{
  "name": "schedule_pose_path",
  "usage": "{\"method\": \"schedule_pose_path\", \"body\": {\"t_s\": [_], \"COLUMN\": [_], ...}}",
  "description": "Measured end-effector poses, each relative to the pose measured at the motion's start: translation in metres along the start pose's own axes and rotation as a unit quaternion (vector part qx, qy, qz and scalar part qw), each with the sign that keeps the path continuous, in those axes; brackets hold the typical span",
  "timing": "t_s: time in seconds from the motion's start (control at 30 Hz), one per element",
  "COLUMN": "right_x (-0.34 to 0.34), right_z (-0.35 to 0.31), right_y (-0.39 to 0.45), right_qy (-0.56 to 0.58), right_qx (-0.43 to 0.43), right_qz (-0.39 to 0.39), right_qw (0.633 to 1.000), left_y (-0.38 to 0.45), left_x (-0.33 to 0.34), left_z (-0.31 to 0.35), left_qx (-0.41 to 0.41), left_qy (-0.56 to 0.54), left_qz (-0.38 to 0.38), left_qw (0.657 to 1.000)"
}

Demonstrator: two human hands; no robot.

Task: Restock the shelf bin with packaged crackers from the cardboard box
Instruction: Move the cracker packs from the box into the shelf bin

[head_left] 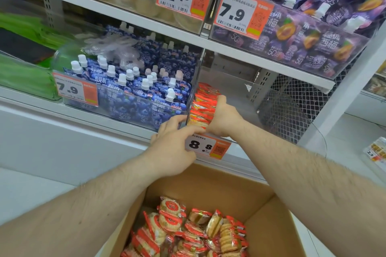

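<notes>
A clear shelf bin (pixel 246 110) with an 8.8 price tag (pixel 207 147) holds a row of red-wrapped cracker packs (pixel 203 104) standing against its left wall. My right hand (pixel 224 119) reaches inside the bin, its fingers curled round the far end of that row and its palm pressed against the row's side. My left hand (pixel 173 148) grips the bin's front left corner, with the thumb lying along the top of the price tag. Below my arms the open cardboard box (pixel 208 181) holds several loose cracker packs (pixel 188 231).
To the left stands a bin of blue pouch drinks (pixel 133 89) with a 7.9 tag. Purple pouches (pixel 302 41) and pale snacks fill the shelf above. The right part of the cracker bin is bare, with mesh backing (pixel 292 102) behind it.
</notes>
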State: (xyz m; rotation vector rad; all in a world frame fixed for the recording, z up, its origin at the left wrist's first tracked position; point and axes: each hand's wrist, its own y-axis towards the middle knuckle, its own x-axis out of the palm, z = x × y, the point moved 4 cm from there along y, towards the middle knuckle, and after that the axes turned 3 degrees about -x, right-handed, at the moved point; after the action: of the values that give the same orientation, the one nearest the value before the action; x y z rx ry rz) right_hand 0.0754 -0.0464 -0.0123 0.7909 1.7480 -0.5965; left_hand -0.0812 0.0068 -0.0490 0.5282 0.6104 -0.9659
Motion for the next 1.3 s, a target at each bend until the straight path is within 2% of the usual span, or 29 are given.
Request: {"method": "schedule_pose_path", "body": {"t_s": [0.17,0.27,0.33,0.37,0.4,0.43,0.47,0.5,0.53,0.57,0.6,0.67,0.73,0.77,0.83,0.9,0.93,1.07,1.17,1.3], "right_x": [-0.001,-0.004,-0.009,-0.013,-0.018,-0.024,-0.027,-0.024,-0.013,0.004,0.024,0.073,0.132,0.163,0.224,0.268,0.282,0.302,0.31,0.301], "right_z": [0.002,0.006,0.009,0.011,0.012,0.011,0.01,0.009,0.012,0.019,0.03,0.056,0.087,0.101,0.123,0.136,0.143,0.188,0.213,0.223], "right_y": [0.002,-0.003,-0.014,-0.021,-0.029,-0.041,-0.057,-0.077,-0.096,-0.111,-0.121,-0.128,-0.129,-0.131,-0.14,-0.155,-0.163,-0.196,-0.215,-0.214], "right_qy": [0.027,0.08,0.09,0.087,0.078,0.074,0.087,0.115,0.144,0.17,0.196,0.231,0.191,0.165,0.114,0.04,0.001,-0.092,-0.067,0.027], "right_qx": [-0.003,0.018,0.044,0.048,0.035,-0.004,-0.073,-0.154,-0.22,-0.255,-0.251,-0.159,-0.032,0.014,0.069,0.093,0.108,0.228,0.26,0.292], "right_qz": [-0.018,-0.039,-0.046,-0.02,0.041,0.136,0.244,0.334,0.382,0.395,0.373,0.271,0.113,0.023,-0.163,-0.298,-0.325,-0.341,-0.396,-0.418], "right_qw": [0.999,0.996,0.994,0.995,0.996,0.988,0.963,0.923,0.886,0.866,0.871,0.921,0.974,0.986,0.977,0.949,0.94,0.907,0.878,0.86], "left_y": [-0.002,-0.008,-0.012,-0.013,-0.014,-0.016,-0.017,-0.018,-0.019,-0.021,-0.023,-0.026,-0.029,-0.031,-0.033,-0.033,-0.033,-0.036,-0.038,-0.04], "left_x": [0.0,-0.003,-0.004,-0.002,0.003,0.008,0.017,0.026,0.036,0.045,0.053,0.064,0.073,0.076,0.082,0.084,0.086,0.093,0.097,0.097], "left_z": [-0.001,0.005,0.01,0.012,0.014,0.016,0.015,0.013,0.011,0.008,0.005,-0.002,-0.011,-0.015,-0.021,-0.025,-0.026,-0.028,-0.026,-0.026], "left_qx": [0.011,0.083,0.126,0.14,0.149,0.155,0.159,0.16,0.154,0.141,0.128,0.095,0.061,0.048,0.031,0.025,0.025,0.022,0.019,0.014], "left_qy": [0.02,-0.004,-0.033,-0.046,-0.056,-0.058,-0.045,-0.021,0.002,0.016,0.024,0.066,0.113,0.124,0.135,0.14,0.14,0.144,0.136,0.141], "left_qz": [0.025,0.133,0.17,0.156,0.128,0.092,0.05,0.006,-0.041,-0.09,-0.136,-0.205,-0.254,-0.271,-0.291,-0.298,-0.301,-0.321,-0.333,-0.343], "left_qw": [0.999,0.988,0.977,0.977,0.979,0.982,0.985,0.987,0.987,0.986,0.982,0.972,0.959,0.953,0.947,0.944,0.943,0.936,0.933,0.928]}}
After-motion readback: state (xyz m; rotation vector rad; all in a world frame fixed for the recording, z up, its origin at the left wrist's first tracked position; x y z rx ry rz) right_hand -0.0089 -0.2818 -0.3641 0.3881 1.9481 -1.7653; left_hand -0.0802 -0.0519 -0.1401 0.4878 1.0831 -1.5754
